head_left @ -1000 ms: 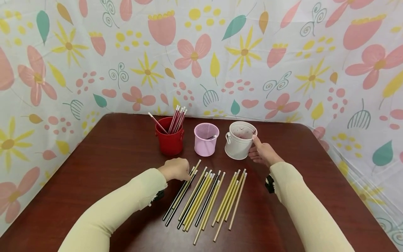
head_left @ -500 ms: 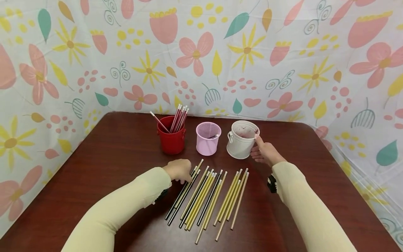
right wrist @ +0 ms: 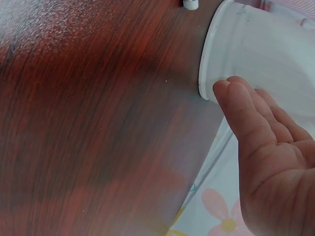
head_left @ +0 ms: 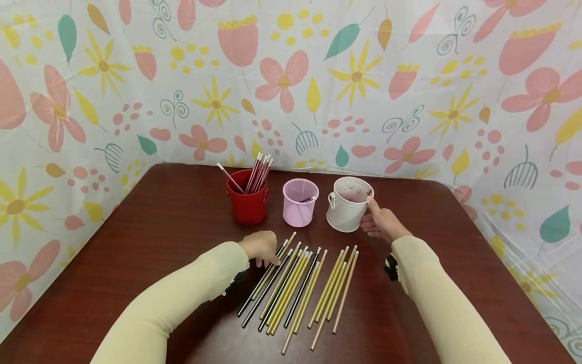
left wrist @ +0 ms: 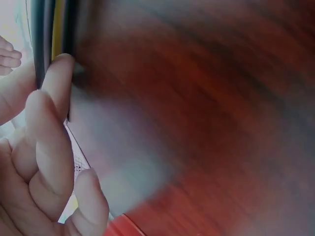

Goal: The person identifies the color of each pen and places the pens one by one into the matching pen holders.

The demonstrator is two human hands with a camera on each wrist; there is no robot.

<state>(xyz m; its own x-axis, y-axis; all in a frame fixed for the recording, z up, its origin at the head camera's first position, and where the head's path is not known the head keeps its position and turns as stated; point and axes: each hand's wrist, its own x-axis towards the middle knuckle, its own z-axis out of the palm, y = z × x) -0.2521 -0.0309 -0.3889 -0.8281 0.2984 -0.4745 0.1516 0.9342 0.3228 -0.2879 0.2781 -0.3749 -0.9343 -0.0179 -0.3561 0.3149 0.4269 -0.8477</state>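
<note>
**Tiny shift at the left end, everything else parked**

Biggest stuff first: we've got a flower-printed white cloth backdrop (head_left: pixel 173 65) behind a dark reddish-brown wooden table (head_left: pixel 182 202). On it stand a glossy red bucket (head_left: pixel 248 208) with maroon-and-white pencils (head_left: pixel 261 174) poking out, a cream-white bucket (head_left: pixel 344 216), and between them a pale pink mesh cup (head_left: pixel 297 211).

The right hand (head_left: pixel 384 222) is at the white bucket, same as half a second ago: fingers fairly straight against its side, thumb up by the rim, not wrapped round it.

The left hand (head_left: pixel 261 247) is where the action is. Thumb and index are nearly together, pinching at the leftmost black pencils (left wrist: pixel 37 39); we can't tell how many. The other fingers are loosely bent.

The shiny gold pencils (head_left: pixel 288 290) lie in a slanted spread in front of the containers, about where they were. What's changed: at the left end, the little white erasers (head_left: pixel 290 251) have slid a touch rightward. For the work in hand, we'd read that as pencils being separated from the row, but we can't be sure any has left the table.
</note>
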